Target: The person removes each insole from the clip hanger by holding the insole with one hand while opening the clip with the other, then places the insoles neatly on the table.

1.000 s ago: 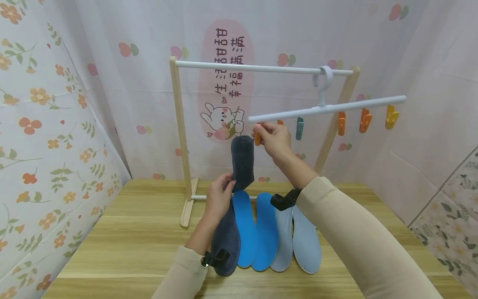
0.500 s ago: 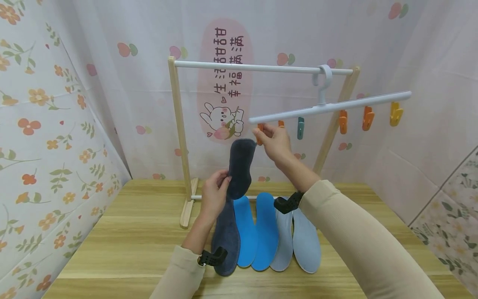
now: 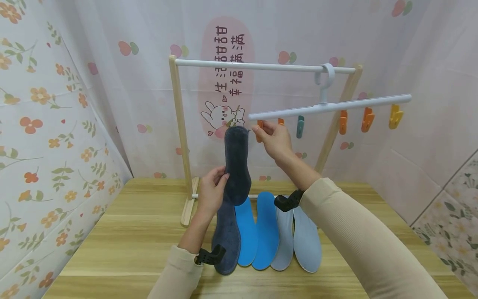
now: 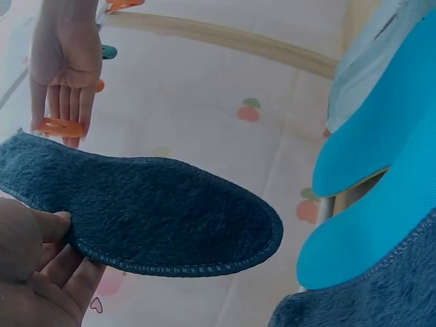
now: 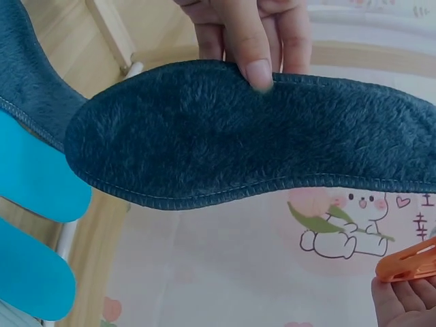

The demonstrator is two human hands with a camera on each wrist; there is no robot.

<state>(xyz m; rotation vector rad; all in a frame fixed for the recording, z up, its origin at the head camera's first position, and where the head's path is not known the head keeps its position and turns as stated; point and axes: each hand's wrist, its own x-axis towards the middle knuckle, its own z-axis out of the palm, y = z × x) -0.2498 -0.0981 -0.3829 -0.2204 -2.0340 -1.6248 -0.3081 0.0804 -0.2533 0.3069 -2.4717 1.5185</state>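
A dark navy, fuzzy insole (image 3: pixel 237 166) with a stitched edge is held up in front of the rack. My left hand (image 3: pixel 212 192) pinches its left edge between thumb and fingers. To the right, my right hand (image 3: pixel 277 142) pinches an orange clothespin (image 3: pixel 259 132) hanging at the left end of the white hanger (image 3: pixel 298 111). The insole's narrower top end is beside this clothespin, with a small gap between them in the head view. In the left wrist view the right fingers (image 4: pixel 71 102) lie behind the clothespin.
The hanger hooks on a wood-and-white-bar rack (image 3: pixel 246 65). Other clothespins hang along it, including a teal one (image 3: pixel 300 127) and a yellow one (image 3: pixel 396 116). On the table (image 3: pixel 142 245) lie another navy insole (image 3: pixel 226 241), two blue insoles (image 3: pixel 266 232) and two grey insoles (image 3: pixel 307 243).
My left hand has shifted slightly left with the insole. The insole has turned, showing more of its length, and its top end sits farther from the clothespin. My right hand stays almost still.
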